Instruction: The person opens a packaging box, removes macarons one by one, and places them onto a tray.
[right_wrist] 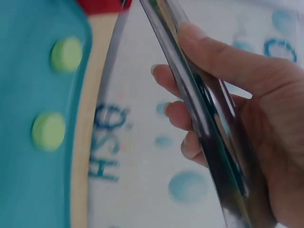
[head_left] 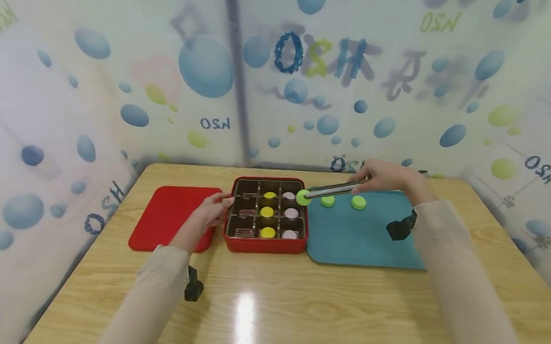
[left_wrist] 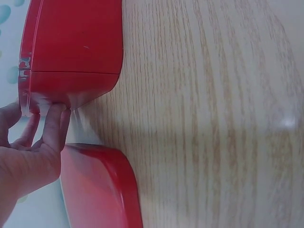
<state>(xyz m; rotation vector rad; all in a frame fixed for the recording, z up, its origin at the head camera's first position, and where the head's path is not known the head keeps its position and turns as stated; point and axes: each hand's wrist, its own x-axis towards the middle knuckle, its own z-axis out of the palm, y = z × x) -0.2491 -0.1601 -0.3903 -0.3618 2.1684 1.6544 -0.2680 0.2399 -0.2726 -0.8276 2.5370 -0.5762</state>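
Over a wooden bench point(head_left: 343, 308), the right grip point(head_left: 386, 177) holds metal tongs point(head_left: 335, 189), a green disc point(head_left: 303, 197) nipped beyond it at their tips. The disc looks light, perhaps crumbly: best squeezed softly by its edges. The left grip point(head_left: 211, 208), fingers extended, touches the red box point(head_left: 265, 246).

The left sleeve point(head_left: 147, 294) is pale beige, with a black, blocky device point(head_left: 194, 286) beside it; the right sleeve point(head_left: 460, 272) and right device point(head_left: 398, 230) match.
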